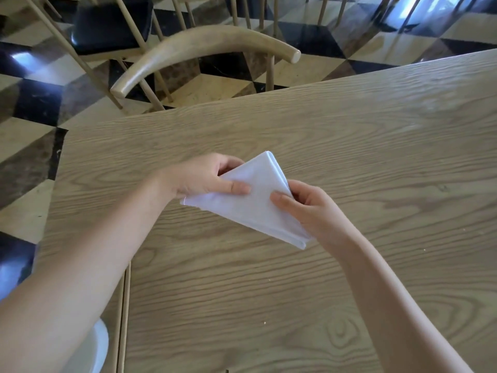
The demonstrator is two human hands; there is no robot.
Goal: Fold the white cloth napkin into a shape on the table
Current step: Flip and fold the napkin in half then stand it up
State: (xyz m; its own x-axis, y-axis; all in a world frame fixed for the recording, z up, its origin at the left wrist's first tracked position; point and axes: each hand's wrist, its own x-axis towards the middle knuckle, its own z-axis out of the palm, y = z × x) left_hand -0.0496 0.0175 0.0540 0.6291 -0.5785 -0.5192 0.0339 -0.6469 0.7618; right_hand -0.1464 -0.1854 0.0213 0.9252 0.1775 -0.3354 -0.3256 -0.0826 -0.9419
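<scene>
Napkin is folded into a layered triangle w/ its top point away from the person, held over the worktop; can't tell if its lower edge touches the wood. Left hand clamps the left side, thumb on top, other fingers hidden under the cloth. Right hand pinches the right edge, thumb tip on top, the rest tucked behind. Hands are apart, both gripping. Layer count at the folded corner is hard to make out. Chair stands beyond the far edge, legs cut off. A white round thing bottom left is mostly hidden by the left forearm.
</scene>
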